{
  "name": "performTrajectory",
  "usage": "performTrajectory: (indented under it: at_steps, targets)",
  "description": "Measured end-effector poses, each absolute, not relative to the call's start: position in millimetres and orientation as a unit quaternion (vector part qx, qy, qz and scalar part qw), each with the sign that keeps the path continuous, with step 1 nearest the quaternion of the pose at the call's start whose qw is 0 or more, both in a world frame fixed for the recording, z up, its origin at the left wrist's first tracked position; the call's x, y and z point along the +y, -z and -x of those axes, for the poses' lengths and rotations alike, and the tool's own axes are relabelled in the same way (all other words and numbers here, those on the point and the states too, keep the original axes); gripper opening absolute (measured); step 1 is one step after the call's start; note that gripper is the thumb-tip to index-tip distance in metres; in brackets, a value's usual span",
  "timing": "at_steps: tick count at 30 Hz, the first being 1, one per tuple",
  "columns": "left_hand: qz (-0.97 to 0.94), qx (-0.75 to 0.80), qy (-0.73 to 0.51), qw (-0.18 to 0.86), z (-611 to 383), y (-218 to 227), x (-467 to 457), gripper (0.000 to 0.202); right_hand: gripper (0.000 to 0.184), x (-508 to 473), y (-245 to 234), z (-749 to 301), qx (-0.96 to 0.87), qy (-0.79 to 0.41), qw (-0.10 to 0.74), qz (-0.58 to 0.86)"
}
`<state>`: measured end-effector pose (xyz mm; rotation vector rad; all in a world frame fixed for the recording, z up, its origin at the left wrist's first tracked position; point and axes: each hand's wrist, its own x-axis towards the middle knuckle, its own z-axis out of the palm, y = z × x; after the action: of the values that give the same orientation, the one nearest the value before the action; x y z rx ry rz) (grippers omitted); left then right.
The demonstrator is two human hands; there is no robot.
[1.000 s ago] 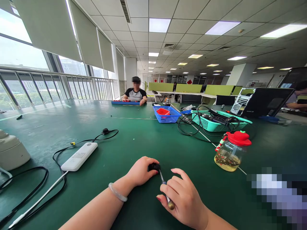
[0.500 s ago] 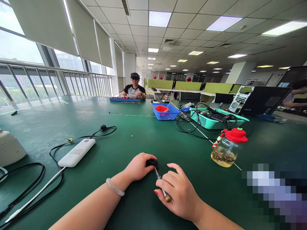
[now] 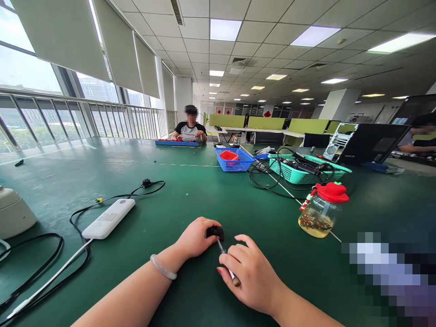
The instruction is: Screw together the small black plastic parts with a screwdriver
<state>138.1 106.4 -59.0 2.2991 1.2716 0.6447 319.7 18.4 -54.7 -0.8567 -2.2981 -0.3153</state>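
My left hand [image 3: 200, 236], with a pale bangle at its wrist, is closed around a small black block-like part [image 3: 215, 232] on the green tabletop. The part's exact kind is too small to make out. Between thumb and fingers, my right hand [image 3: 250, 272] pinches a screwdriver [image 3: 235, 278], its index finger raised. The screwdriver's metal shaft slants up and left, and its tip meets the near side of the black part. My fingers cover some of the handle and the part's left end.
A lidded jar of drink [image 3: 318, 215] stands to the right. Beyond are a blue basket [image 3: 235, 165] and a teal basket [image 3: 296, 175] with cables. Left lie a white power strip [image 3: 109, 219] and black cords. A person [image 3: 189, 129] sits at the far end.
The screwdriver and my right hand have shifted very slightly left, with the tip staying at the black part. My left hand keeps its hold. The whole view has moved a little.
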Motion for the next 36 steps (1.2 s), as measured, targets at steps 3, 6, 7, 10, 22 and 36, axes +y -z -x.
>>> performTrajectory:
  at_steps: [3,6,7,10,22,36]
  targets:
    - [-0.828,0.463,-0.229,0.22,-138.7,58.4,106.4,0.036,0.015,17.5,55.3,-319.2,-0.879,0.113,0.321,0.334]
    - [-0.829,0.46,-0.229,0.22,-139.0,57.8,106.3,0.036,0.015,17.4,55.8,-319.1,-0.88,0.111,0.32,0.334]
    - [-0.83,0.459,-0.23,0.219,-139.0,57.8,106.3,0.036,0.014,17.6,55.9,-319.2,-0.88,0.11,0.319,0.334]
    - [-0.831,0.459,-0.229,0.216,-138.6,58.3,106.4,0.037,0.014,17.8,55.7,-319.6,-0.88,0.107,0.317,0.337]
    - [-0.833,0.457,-0.225,0.215,-137.0,59.5,107.5,0.035,0.011,15.1,56.5,-319.7,-0.882,0.079,0.316,0.34]
    - [-0.829,0.468,-0.22,0.213,-137.2,59.6,107.9,0.035,0.012,15.2,55.0,-320.8,-0.888,0.077,0.302,0.337]
